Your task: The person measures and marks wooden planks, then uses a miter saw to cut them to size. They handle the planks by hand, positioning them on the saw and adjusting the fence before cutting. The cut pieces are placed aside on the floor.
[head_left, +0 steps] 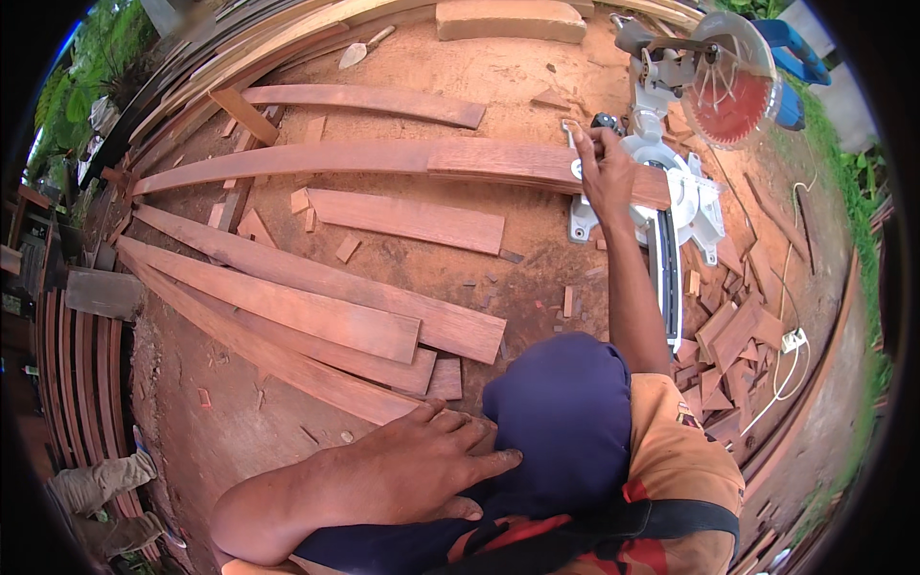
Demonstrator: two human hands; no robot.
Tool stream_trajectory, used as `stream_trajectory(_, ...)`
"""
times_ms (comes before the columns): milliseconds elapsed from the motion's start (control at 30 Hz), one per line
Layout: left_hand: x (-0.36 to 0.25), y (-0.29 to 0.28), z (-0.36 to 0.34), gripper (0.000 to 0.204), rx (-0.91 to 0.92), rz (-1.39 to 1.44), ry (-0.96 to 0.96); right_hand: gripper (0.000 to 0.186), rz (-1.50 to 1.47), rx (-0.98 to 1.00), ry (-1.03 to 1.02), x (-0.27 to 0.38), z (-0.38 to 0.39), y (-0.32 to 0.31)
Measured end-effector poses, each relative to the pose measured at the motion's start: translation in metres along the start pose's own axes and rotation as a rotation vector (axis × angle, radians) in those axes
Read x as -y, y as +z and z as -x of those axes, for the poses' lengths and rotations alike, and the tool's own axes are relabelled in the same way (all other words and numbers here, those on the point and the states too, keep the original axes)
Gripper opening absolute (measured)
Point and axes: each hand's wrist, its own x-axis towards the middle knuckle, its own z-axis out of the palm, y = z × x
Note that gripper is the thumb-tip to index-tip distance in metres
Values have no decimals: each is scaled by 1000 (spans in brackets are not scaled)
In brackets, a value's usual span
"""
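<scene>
My right hand (pixel 607 177) reaches forward and grips a long reddish-brown wooden plank (pixel 517 161) near its right end, fingers over the far edge. That end lies across the base of a mitre saw (pixel 661 153). The saw's head, with its red circular blade (pixel 728 105) under a clear guard, is raised beyond the plank. My left hand (pixel 422 460) rests palm down against my dark blue covered knee (pixel 561 422), its fingers stretched out and holding nothing. The tip of another plank (pixel 374 398) lies just beyond the left hand.
Several more planks (pixel 316 307) fan out over the dusty ground on the left. Wood offcuts (pixel 738 335) are heaped right of the saw, near a white power socket (pixel 793 340) and cord. A trowel (pixel 364 48) and a thick timber block (pixel 511 21) lie at the back. Another person's legs (pixel 105 479) show at lower left.
</scene>
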Motion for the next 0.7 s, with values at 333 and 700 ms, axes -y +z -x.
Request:
stream_trajectory(333, -11, -18, -23, 76, -32, -121, 29, 26, 788, 814, -288, -26, -130, -53)
stream_trajectory(700, 24, -28, -30, 80, -45, -1, -153, 35, -689, 606, 699, -44, 12, 15)
